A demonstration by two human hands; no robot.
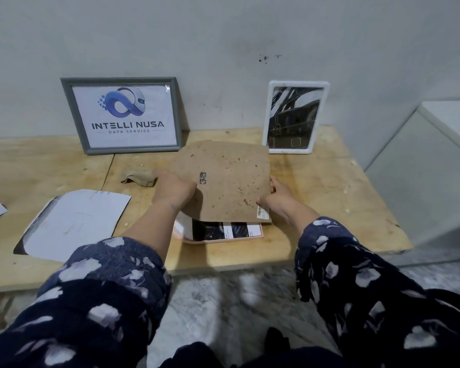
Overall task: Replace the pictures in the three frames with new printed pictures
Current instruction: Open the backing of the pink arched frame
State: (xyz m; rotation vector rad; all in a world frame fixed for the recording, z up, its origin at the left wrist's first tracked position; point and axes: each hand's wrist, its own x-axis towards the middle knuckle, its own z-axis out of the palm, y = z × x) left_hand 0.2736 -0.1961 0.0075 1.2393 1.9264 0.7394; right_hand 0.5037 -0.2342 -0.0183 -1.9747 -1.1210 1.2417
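The wooden desk [316,235] runs against a grey wall [223,35], and its near edge lies just below the pink frame [250,238], which rests flat close to that edge. Bare wood stays open to the right of this frame and in front of the white frame [294,116], which leans upright on the wall. The grey frame [122,115] leans there too, well to the left. A loose printed sheet [75,221] lies on the desk left of the pink frame, with a folded cloth [138,177] behind it.

Both arms reach forward in dark floral sleeves [112,282]. The left hand [174,188] grips the left side of a brown backing board [223,179], its fingers hidden beneath it. The right hand [278,197] pinches the board's right edge, fingers clamped on it. The board is held tilted above the pink frame, covering most of the picture inside; only a dark strip shows, too blurred to read.
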